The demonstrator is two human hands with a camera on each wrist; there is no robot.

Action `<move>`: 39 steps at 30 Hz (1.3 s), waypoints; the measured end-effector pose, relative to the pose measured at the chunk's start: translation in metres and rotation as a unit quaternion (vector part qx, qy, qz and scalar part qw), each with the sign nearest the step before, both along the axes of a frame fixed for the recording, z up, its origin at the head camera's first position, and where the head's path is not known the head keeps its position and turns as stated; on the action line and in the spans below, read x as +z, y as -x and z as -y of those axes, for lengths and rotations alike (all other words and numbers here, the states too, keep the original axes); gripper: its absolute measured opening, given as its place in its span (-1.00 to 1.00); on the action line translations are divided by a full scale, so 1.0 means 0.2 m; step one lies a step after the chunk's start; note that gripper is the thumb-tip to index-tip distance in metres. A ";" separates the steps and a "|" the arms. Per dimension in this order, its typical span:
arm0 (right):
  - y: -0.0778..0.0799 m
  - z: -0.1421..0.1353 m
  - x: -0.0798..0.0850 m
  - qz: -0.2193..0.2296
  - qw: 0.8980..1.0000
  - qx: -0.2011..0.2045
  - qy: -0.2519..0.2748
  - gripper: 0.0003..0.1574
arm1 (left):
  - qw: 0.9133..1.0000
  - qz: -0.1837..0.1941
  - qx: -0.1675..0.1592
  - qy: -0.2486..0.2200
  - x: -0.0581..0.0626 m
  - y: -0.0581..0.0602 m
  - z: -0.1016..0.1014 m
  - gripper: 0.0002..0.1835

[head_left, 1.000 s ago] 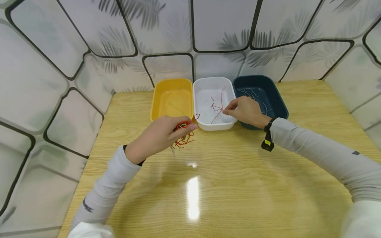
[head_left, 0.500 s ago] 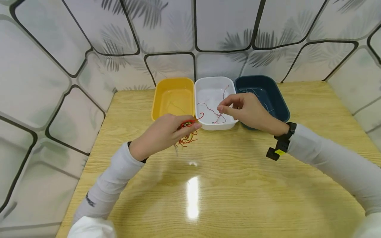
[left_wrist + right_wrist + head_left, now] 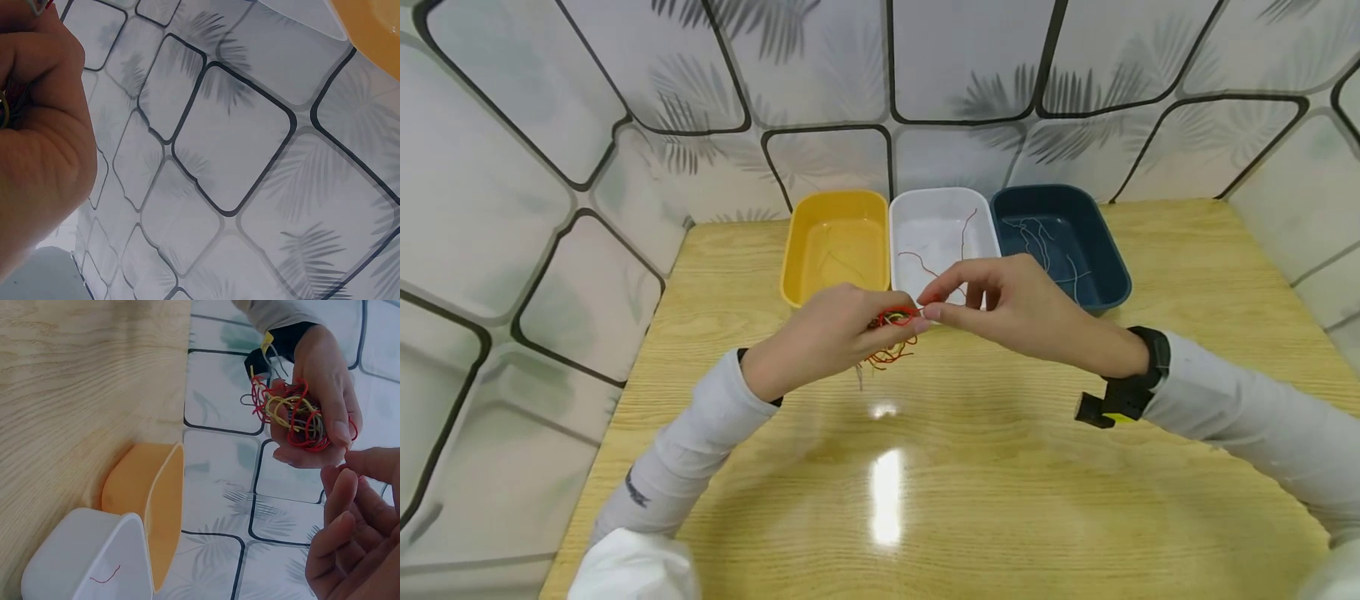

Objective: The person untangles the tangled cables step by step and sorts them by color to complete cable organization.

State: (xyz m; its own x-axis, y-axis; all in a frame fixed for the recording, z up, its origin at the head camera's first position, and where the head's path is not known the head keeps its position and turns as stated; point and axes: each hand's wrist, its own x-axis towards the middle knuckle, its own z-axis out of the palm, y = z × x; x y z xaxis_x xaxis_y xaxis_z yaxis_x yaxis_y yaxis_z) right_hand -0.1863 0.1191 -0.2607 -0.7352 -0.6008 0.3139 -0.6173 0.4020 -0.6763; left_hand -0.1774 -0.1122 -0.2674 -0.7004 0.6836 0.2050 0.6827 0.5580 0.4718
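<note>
My left hand (image 3: 827, 333) grips a tangled bundle of red, yellow and grey strings (image 3: 299, 419); loose ends dangle below the fingers. Beside the left thumb, my right hand (image 3: 1026, 312) pinches the end of a red string (image 3: 347, 453) that comes out of the bundle. Both hands are over the front edge of the white tub (image 3: 917, 200), which has red strings (image 3: 964, 237) in it. A thin yellow string (image 3: 844, 265) lies in the yellow tub (image 3: 793, 242). Grey strings (image 3: 1037, 237) lie in the dark blue tub (image 3: 1108, 287). In the left wrist view most of the bundle is hidden.
The three tubs stand side by side at the back of a wooden table (image 3: 1000, 467). Behind them and on both sides rise panels with a leaf and tile pattern (image 3: 962, 58).
My right hand has let go of a red string in the white tub and come left and nearer to the left hand, where it now pinches a red string. The left hand has shifted slightly right.
</note>
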 end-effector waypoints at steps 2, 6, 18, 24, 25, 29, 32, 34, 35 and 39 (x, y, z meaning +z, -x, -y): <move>0.00 -0.01 0.00 -0.004 1.000 0.006 -0.006 -0.85 | 1.000 0.003 -0.001 0.007 0.00 0.00 -0.01 -0.68; 0.00 -0.02 0.00 -0.026 1.000 0.013 0.002 -0.90 | 1.000 0.005 0.001 0.016 0.01 0.00 -0.01 -0.63; -0.05 -0.12 0.06 -0.028 0.997 -0.041 0.052 -0.80 | 0.999 0.040 0.008 -0.013 0.00 0.00 0.02 -0.66; -0.02 -0.21 0.03 -0.040 0.996 -0.068 0.038 -0.82 | 0.999 0.022 0.009 -0.024 0.00 0.01 0.04 -0.68; -0.01 -0.23 0.02 -0.040 0.996 -0.073 0.035 -0.82 | 0.999 0.018 0.009 -0.026 0.00 0.01 0.05 -0.69; 0.00 -0.30 0.02 -0.043 0.994 -0.100 0.031 -0.86 | 0.999 0.018 0.008 -0.031 0.00 0.01 0.05 -0.70; 0.00 -0.35 0.02 -0.050 0.991 -0.122 0.025 -0.86 | 0.999 0.018 0.007 -0.030 0.00 0.01 0.05 -0.69; 0.01 -0.38 0.02 -0.065 0.988 -0.138 0.020 -0.86 | 0.999 0.014 0.005 -0.030 0.00 0.01 0.05 -0.69; 0.01 -0.39 0.02 -0.068 0.986 -0.149 0.021 -0.87 | 0.999 0.013 0.004 -0.030 0.00 0.01 0.05 -0.69; 0.01 -0.44 0.01 -0.081 0.978 -0.188 0.027 -0.89 | 0.999 0.019 0.006 -0.028 0.01 0.00 0.05 -0.69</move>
State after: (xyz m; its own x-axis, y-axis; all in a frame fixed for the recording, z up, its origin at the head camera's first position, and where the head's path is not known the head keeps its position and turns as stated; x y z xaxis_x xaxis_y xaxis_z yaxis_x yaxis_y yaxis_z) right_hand -0.1892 0.2080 -0.2578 -0.8391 -0.2762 0.4686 -0.5333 0.5874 -0.6087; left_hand -0.1772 -0.1231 -0.2664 -0.7166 0.6632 0.2161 0.6569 0.5375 0.5287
